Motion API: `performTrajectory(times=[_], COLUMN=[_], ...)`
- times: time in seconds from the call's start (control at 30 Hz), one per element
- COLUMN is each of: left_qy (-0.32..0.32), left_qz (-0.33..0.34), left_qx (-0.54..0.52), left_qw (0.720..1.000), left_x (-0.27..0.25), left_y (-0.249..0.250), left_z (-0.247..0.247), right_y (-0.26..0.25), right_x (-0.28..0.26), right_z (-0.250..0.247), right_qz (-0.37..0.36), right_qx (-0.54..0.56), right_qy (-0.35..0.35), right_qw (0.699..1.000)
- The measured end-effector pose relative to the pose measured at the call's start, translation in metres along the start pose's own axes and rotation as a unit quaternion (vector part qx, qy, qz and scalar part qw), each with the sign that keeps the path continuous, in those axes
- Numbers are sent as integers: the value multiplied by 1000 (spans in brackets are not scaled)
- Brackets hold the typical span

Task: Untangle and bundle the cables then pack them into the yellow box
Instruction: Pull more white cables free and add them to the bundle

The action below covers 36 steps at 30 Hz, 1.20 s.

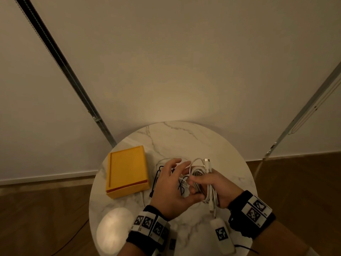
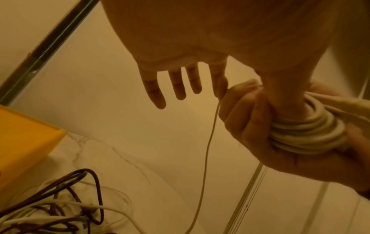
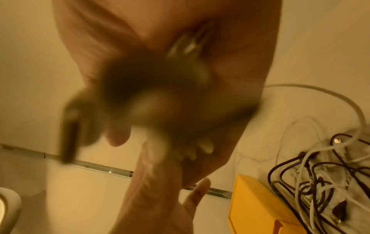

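I count one yellow box (image 1: pixel 127 170), one coiled white cable bundle (image 1: pixel 204 183), two hands, and one tangled cable pile (image 3: pixel 324 177).

Round white marble-look tabletop (image 1: pixel 184 137) glossy, grey-veined; yellow plastic box (image 1: pixel 127 169) matt; coiled white cable (image 2: pixel 306 131) smooth rubbery.

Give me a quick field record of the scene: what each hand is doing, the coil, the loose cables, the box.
right hand: grips white coil
left hand: fingers spread, thumb against the coil, a thin white strand running from the forefinger
pile: dark and white cables, tangled on the table
yellow box: on the table left of the pile, no cables seen in it
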<state>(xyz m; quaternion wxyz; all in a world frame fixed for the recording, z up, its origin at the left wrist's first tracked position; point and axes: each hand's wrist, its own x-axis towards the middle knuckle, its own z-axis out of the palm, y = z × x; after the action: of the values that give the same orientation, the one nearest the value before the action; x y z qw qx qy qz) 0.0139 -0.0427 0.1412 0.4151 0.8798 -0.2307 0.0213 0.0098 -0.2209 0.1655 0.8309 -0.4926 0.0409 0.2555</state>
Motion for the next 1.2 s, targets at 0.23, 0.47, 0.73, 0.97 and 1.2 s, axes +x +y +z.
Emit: performTrajectory(times=[0.23,0.47,0.73,0.97,1.2], left_qy=[-154,-183,-22,36,9], left_qz=[28,-14,-87,-68,-50], left_qx=[-94,-51,-205,-213,-228], left_qw=[983,982,975,974,972], left_x=[16,41,37,30,28], left_y=[-16,-18,18,31,35], left_z=[-31,-63,-28,-8,-1], right_y=[-5,0,10,10,8], right_x=[-10,-3,12,14,14], right_z=[2,1,11,13,14], right_qz=[50,2,-169,-200,-196], right_qx=[-38,-131,-118,-108,-44], right_qy=[-107,-31,173,213,196], right_qw=[992,991,963,950,960])
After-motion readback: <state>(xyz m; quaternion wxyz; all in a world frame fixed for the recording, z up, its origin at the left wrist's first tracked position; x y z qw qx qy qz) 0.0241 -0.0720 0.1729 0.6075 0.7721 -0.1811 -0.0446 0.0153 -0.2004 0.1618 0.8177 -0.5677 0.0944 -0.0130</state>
